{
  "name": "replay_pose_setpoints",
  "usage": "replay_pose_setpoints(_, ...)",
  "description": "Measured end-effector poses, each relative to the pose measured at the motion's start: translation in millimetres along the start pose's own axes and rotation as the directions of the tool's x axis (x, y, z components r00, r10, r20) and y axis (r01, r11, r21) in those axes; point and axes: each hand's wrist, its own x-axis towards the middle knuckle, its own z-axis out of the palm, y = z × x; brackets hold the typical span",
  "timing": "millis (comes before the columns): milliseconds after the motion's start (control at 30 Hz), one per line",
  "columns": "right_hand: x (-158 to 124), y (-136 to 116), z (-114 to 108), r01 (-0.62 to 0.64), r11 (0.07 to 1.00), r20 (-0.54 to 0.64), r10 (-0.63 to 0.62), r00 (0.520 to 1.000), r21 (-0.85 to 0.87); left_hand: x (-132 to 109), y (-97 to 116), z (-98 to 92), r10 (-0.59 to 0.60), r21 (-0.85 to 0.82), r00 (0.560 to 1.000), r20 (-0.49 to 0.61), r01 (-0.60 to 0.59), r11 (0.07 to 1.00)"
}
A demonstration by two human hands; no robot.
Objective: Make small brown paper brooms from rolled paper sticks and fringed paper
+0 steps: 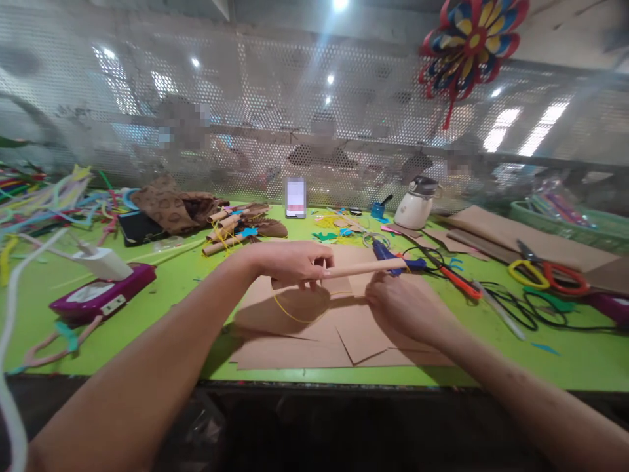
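Note:
My left hand [292, 261] pinches one end of a rolled brown paper tube [366, 267] held level above the table. A thin yellow string [289, 313] loops down from that hand. My right hand [400, 303] is closed just under the tube's other end; what its fingers hold is hidden. Both hands hover over brown paper sheets [304, 341] lying on the green table [162, 308].
A blue glue gun [388, 254] lies behind the tube. Scissors [548, 274], black cable [535, 311] and cardboard [511, 233] sit at the right. Rolled tubes [223, 229], a phone [295, 197], a white jug [417, 203], a magenta device [101, 295] and pipe cleaners [44, 196] lie around. Mesh wall behind.

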Motion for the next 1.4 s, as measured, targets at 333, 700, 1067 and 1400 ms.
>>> replay_pose_setpoints(333, -24, 24, 11, -0.175, 0.976, -0.019, 0.179, 0.984, 0.131, 8, 1, 7.6, -0.029, 0.29, 0.997, -0.07, 0.048, 0.956)
replay_pose_setpoints(700, -31, 59, 4, -0.202, 0.926, 0.075, 0.188, 0.979, 0.319, -13, -9, 49.7, 0.004, 0.193, 0.948, -0.319, 0.061, 0.979)
replay_pose_setpoints(1067, -39, 85, -15, -0.213, 0.819, 0.266, 0.077, 0.961, 0.533, -16, -8, 64.3, 0.109, 0.226, 0.927, -0.358, -0.027, 0.974)
replay_pose_setpoints(1400, -54, 100, -9, -0.167, 0.869, 0.255, 0.049, 0.966, 0.465, -17, -5, 75.7, 0.225, 0.401, 0.919, -0.323, -0.082, 0.912)
